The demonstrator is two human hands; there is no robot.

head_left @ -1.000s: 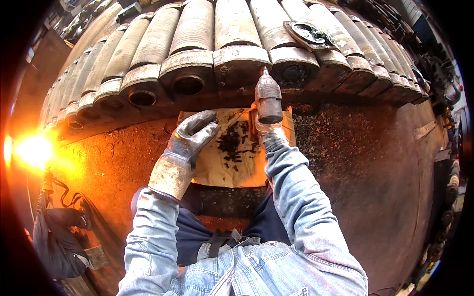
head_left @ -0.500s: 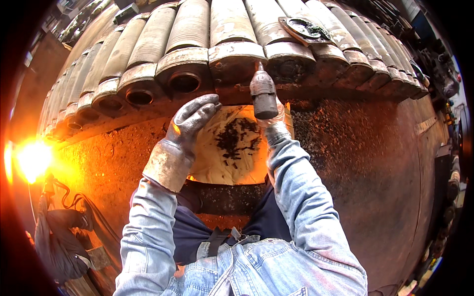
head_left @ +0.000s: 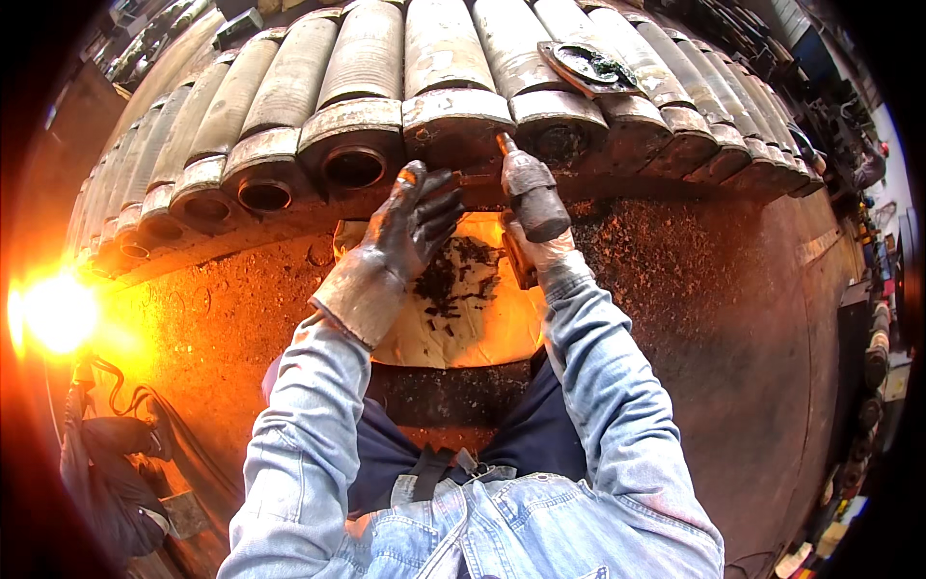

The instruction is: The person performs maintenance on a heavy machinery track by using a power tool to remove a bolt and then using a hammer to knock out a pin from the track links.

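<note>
My right hand (head_left: 550, 249) is wrapped round the grip of a dirty grey power tool (head_left: 536, 196) with a pistol-like handle. The tool's narrow reddish tip points up and left, just below the capped end of a thick metal cylinder (head_left: 457, 135). I cannot tell whether the tip touches it. My left hand (head_left: 410, 227), in a blackened work glove with a long cuff, is raised under the same cylinder end, its fingers stretched out and holding nothing. A yellowish sheet (head_left: 424, 338) strewn with dark flakes lies on the floor beneath both hands, between my knees.
A long row of metal cylinders (head_left: 362, 58) spans ahead, some with round open ends. A flat part with a round opening (head_left: 590, 66) rests on top. At far left is a bright glare (head_left: 60, 314) beside a crouching person (head_left: 111, 473). Dark debris (head_left: 666, 236) covers the floor at right.
My left hand has turned and spread its fingers, moving slightly right and up. The tool has swung so its tip points more to the left, and its handle now shows.
</note>
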